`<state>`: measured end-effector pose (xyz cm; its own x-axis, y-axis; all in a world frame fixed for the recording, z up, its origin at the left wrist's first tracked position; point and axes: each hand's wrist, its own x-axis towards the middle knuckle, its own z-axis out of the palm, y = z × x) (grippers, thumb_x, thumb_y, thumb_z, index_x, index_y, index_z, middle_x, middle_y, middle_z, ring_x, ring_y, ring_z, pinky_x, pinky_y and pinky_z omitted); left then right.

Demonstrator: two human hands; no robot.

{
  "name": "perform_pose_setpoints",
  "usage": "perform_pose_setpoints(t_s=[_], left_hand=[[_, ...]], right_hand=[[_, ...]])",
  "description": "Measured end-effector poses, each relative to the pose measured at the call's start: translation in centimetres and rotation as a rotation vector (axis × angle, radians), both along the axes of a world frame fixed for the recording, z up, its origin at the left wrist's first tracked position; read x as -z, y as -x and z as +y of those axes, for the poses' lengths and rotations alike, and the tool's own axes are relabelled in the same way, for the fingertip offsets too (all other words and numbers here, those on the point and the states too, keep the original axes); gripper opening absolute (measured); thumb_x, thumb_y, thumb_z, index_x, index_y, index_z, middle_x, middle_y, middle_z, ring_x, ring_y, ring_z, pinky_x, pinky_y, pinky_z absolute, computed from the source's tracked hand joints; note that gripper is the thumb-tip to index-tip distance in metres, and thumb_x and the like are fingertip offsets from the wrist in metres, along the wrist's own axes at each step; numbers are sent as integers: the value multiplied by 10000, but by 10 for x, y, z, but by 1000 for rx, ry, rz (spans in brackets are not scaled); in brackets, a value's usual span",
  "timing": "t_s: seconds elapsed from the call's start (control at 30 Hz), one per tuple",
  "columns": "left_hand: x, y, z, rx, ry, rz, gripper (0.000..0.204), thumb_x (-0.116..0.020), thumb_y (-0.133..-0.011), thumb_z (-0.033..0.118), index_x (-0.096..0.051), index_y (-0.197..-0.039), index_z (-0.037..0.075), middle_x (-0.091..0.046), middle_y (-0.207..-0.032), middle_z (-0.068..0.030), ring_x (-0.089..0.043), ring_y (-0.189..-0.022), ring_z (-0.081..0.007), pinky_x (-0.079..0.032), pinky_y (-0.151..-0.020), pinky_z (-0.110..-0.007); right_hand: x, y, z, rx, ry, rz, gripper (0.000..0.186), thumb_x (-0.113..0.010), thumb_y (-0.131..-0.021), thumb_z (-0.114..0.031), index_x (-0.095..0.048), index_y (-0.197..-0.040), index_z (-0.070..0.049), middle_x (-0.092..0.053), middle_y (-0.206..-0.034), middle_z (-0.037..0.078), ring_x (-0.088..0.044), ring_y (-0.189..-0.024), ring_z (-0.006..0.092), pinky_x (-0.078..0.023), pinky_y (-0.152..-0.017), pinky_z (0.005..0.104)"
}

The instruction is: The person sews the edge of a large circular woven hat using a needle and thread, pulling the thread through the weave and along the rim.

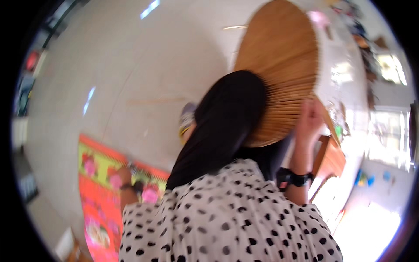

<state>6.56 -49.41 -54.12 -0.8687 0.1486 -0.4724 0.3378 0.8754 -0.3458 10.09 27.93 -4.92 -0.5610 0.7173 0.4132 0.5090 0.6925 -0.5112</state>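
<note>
A large oval piece of thin tan bamboo-like strips (279,48) leans across my lap, beside my raised knee in black trousers. Its lower part shows ridged, separate strips, while the upper part looks smooth. My right hand (310,115) is closed at its right edge, with a dark band on the wrist. Low on the left, my left hand (124,175) is over a bright floral mat (98,198). Blur hides its fingers. A small greyish thing (142,169) lies right beside it, too blurred to name.
A loose thin strip (235,27) lies on the pale tiled floor (144,65) beyond the oval piece. My shoe (187,120) is by my knee. To the right is a brown wooden piece of furniture (330,159). Blurred clutter (349,13) sits at the far right.
</note>
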Motion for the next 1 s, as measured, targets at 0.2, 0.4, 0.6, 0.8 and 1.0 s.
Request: perform_pose_setpoints(t_s=[0.2, 0.4, 0.6, 0.8, 1.0], left_hand=[[-13, 102, 118, -275, -557, -111, 274, -647, -850, 239, -668, -1020, 25, -702, -951, -229, -675, -877, -426, -546, -757, -488], [-25, 46, 76, -382, -304, -162, 331, -621, -851, 290, -673, -1029, 16, -707, -949, -228, -672, -983, -424, -536, -815, -491], [-11, 5, 89, -20, -5, -285, 284, -578, -888, 298, -721, -942, 58, -721, -879, -167, -711, -868, -348, -549, -748, -477], [-19, 33, 79, 80, -86, -60, 240, -568, -866, 244, -730, -798, 81, -717, -834, -153, -708, -758, -325, -550, -700, -480], [-123, 153, 188, -991, -1740, -240, 189, -601, -874, 38, -647, -1053, -2, -660, -1034, -100, -658, -915, -212, -540, -758, -334]], right_hand=[[-25, 0, -18, -203, -10, 176, 167, -639, -917, -72, -644, -1006, 70, -640, -972, 145, -598, -709, 182, -488, -618, 277], [-15, -6, -24, -205, 21, 182, 194, -645, -924, -98, -638, -1013, 75, -639, -970, 148, -600, -710, 187, -489, -622, 280], [-17, -8, -22, -182, 5, 157, 206, -645, -929, -114, -635, -1010, 76, -633, -953, 151, -596, -713, 197, -489, -645, 290], [-16, -2, -22, -176, 42, 201, 206, -654, -922, -110, -637, -1006, 77, -632, -950, 144, -590, -715, 186, -485, -646, 284], [-20, -17, -15, -113, 42, 157, 187, -649, -910, -77, -642, -1018, 75, -631, -956, 141, -588, -717, 170, -485, -649, 279]])
